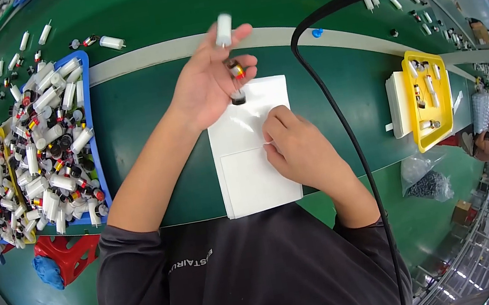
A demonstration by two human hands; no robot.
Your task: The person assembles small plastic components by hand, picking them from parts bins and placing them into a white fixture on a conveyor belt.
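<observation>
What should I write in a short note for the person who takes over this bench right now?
Left hand: raised above the white sheet, holding a white tube at the fingers and a small part with red, yellow and black sections.
Right hand: resting on the sheet, fingers pinched; what they pinch is too small to tell.
Supply: blue tray on the left, heaped with parts. Yellow tray on the right holds only a few pieces.
Done: hard to judge.
Left: the blue tray heap is large.

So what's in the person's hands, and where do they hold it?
The left hand pinches a small white plastic cylinder by its lower end, and a small copper-wound motor by its upper part. The right hand rests on white paper sheets; whether it grips anything cannot be told.
</observation>
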